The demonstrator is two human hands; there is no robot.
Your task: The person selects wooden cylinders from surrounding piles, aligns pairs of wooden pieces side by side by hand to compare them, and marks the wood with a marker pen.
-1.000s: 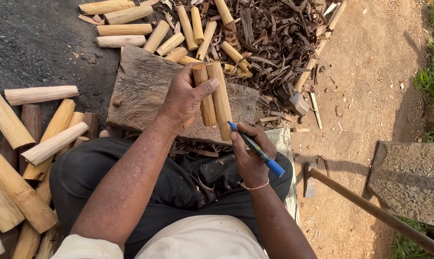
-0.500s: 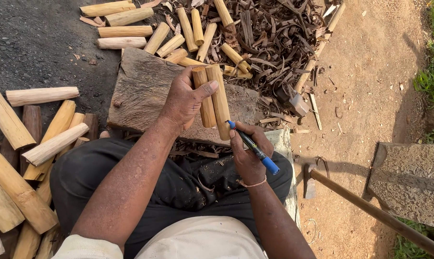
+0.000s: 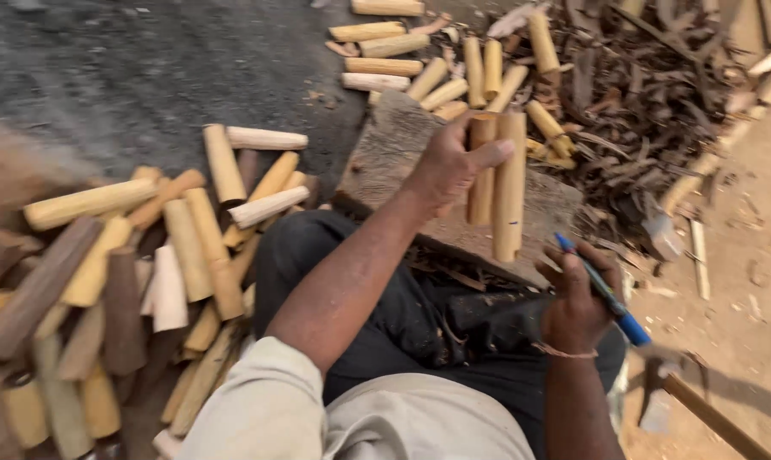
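Head view: at upper centre, the left hand (image 3: pixel 449 166) curls around two pale, smooth cut wood sticks (image 3: pixel 498 183), held upright over a rough grey wooden block (image 3: pixel 385 158). At lower right, the right hand (image 3: pixel 577 302) closes on a blue pen (image 3: pixel 605 294). Similar tan sticks (image 3: pixel 189 247) pile at left; dark bark scraps (image 3: pixel 641 94) lie at upper right.

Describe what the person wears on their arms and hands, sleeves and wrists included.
Both forearms are bare, and neither the left hand nor the right hand wears a glove. A pale cream short sleeve covers the left upper arm down to about the elbow. A thin light thread or band circles the right wrist. No rings or watch can be made out.
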